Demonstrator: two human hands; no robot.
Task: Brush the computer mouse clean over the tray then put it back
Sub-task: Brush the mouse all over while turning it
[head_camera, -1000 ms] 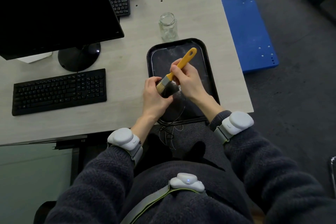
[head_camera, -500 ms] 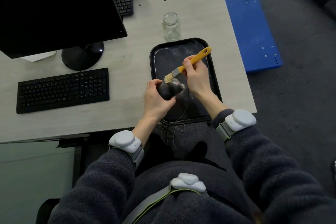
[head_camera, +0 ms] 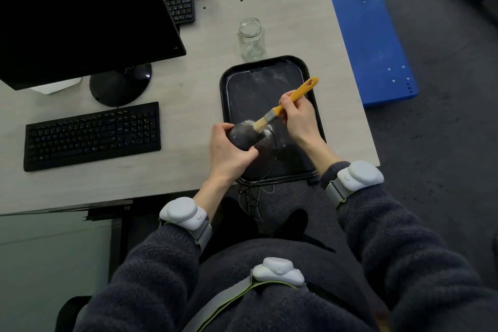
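Since 0.5 s ago, brush (head_camera: 280, 109) has dropped so bristles touch the mouse (head_camera: 244, 135), white dust at its front. Left hand (head_camera: 229, 152) wraps fingers round mouse, held above tray (head_camera: 312, 105) near edge; right hand (head_camera: 299, 116) pinches yellow handle. Mouse looks light, rigid, smooth: best held by its sides. Cord (head_camera: 273, 153) trails off desk, may snag. Glass jar (head_camera: 251, 39), keyboard (head_camera: 91, 135), monitor (head_camera: 80, 13) stand apart.

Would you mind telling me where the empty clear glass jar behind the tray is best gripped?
Probably around the body of the clear glass jar, from its right side. It stands upright and open-mouthed on the desk, apart from the black tray; the smooth walls offer opposed faces, and the right is bare.
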